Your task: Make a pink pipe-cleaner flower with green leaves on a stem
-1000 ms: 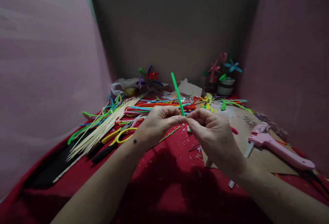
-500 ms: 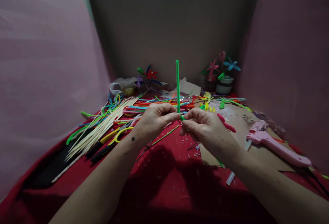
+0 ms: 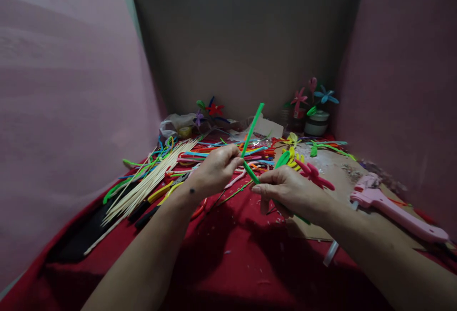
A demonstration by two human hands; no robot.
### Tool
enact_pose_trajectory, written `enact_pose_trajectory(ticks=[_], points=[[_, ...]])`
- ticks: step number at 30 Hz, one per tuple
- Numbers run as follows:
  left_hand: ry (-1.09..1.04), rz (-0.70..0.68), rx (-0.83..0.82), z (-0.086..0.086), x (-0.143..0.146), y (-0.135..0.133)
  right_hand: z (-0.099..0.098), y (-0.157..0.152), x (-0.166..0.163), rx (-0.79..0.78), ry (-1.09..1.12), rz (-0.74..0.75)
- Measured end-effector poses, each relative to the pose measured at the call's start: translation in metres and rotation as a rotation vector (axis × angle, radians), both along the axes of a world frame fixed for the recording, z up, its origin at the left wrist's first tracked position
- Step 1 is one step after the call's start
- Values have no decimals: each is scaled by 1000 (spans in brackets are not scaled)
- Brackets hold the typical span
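Observation:
A green pipe cleaner [image 3: 252,127] is bent between my two hands above the red cloth [image 3: 228,258]. My left hand [image 3: 214,170] pinches it at the bend, with its free end slanting up and to the right. My right hand [image 3: 285,189] is closed on the lower part of the same green stem, which carries a red pipe-cleaner flower [image 3: 314,175] and a green leaf [image 3: 283,159] just behind my fingers.
A bundle of bamboo skewers [image 3: 150,180] and yellow-handled scissors [image 3: 160,196] lie at the left. Loose coloured pipe cleaners [image 3: 214,151] cover the middle. A pink glue gun [image 3: 392,208] rests on cardboard [image 3: 342,177] at the right. Finished flowers stand in a jar [image 3: 316,123] at the back.
The green pipe cleaner's free end has swung from upright to leaning right. My right hand has dropped lower and rightward, and the red flower now shows behind it.

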State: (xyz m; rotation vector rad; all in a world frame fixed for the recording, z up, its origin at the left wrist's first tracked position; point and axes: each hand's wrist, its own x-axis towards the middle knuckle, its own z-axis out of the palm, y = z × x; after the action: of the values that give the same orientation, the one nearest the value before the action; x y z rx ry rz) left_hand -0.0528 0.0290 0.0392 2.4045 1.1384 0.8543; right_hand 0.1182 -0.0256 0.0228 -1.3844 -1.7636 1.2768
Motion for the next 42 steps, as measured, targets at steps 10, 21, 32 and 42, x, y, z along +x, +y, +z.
enact_pose_trajectory(ticks=[10,21,32,42], points=[[-154,297,107,7,-14,16,-22,10,0,-163,135,25],[-170,-56,-114,16,-17,3,36,5,0,1359,-500,-199],[-226,-144,-168,15,-10,-7,39,17,-19,934,-429,-138],[-318,-77,-104,12,-3,-11,31,0,-24,424,58,-184]])
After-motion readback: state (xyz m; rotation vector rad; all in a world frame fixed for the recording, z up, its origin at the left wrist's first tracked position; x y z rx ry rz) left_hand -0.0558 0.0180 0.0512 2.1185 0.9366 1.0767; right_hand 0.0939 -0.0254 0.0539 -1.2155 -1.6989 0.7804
